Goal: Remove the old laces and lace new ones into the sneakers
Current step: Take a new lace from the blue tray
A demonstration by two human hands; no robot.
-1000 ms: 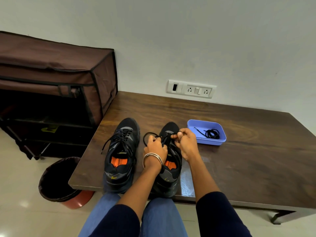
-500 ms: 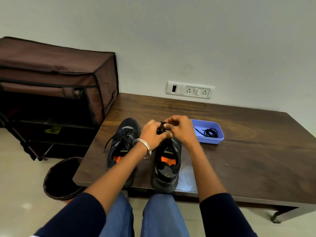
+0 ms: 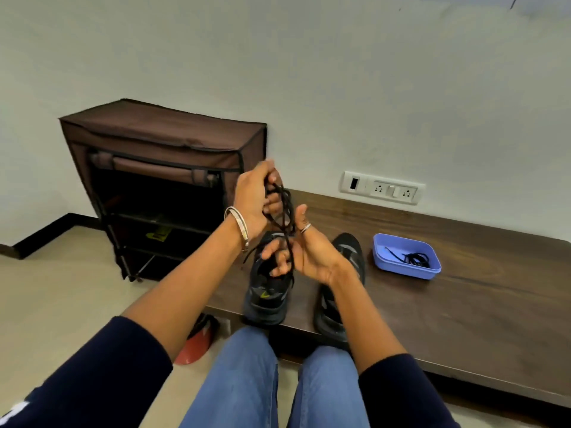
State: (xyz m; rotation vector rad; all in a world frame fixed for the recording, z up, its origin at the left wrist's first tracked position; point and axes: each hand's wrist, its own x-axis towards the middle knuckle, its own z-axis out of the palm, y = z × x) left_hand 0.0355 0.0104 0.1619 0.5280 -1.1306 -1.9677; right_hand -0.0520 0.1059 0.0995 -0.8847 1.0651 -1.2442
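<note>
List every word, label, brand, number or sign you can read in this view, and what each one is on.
None can be read.
Left sneaker: a yellow mark near the heel, too small to read.
Dark rack: a yellow patch on a shelf inside, too blurred to read.
Left sleeve: a white mark at the frame's bottom edge, cut off.
Wall socket plate: no lettering visible.
Blue tray: no lettering visible.

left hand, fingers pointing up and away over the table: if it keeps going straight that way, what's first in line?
Nothing near: the left hand, gripping the black lace, points toward the bare wall. That wall looks first, though depth is unclear.
</note>
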